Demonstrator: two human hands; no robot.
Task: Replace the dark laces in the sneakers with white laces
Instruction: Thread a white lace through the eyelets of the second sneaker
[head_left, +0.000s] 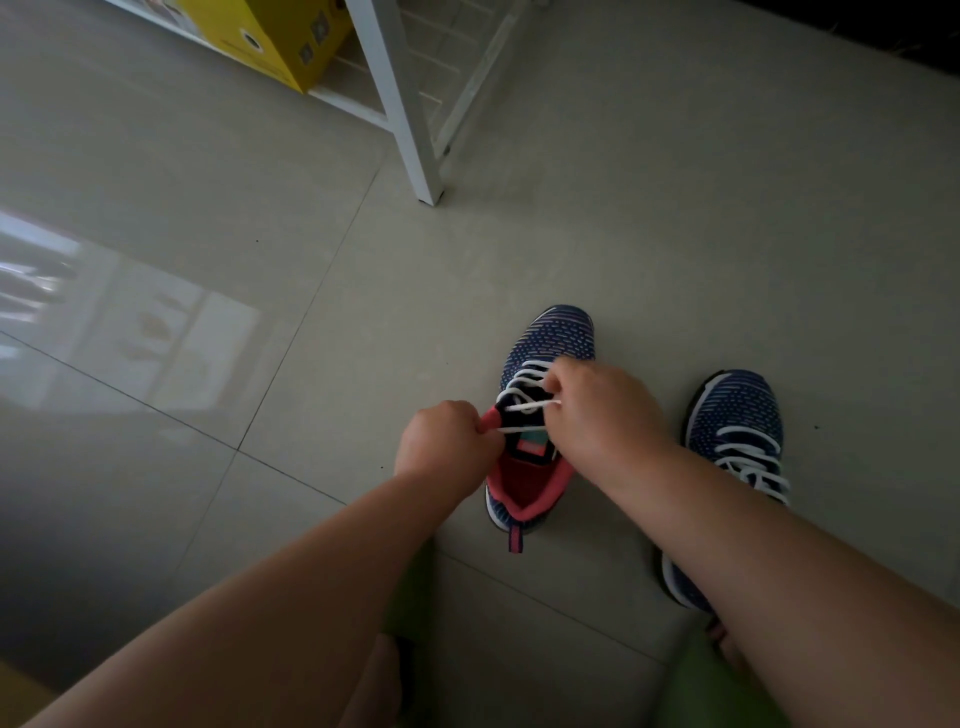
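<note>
Head view: two blue knit sneakers stand on the tiled floor (260, 234), toes pointing away. The left sneaker (550, 343) has a pink collar and a white lace (524, 379) threaded through its upper eyelets. The left hand (441, 441) is curled tight, pinching one end of that lace at the collar. The right hand (597, 410) pinches the other end over the tongue. The right sneaker (737, 415), partly behind the right forearm, is fully laced in white. A white rack (410, 119) holds a yellow box (270, 47).
</note>
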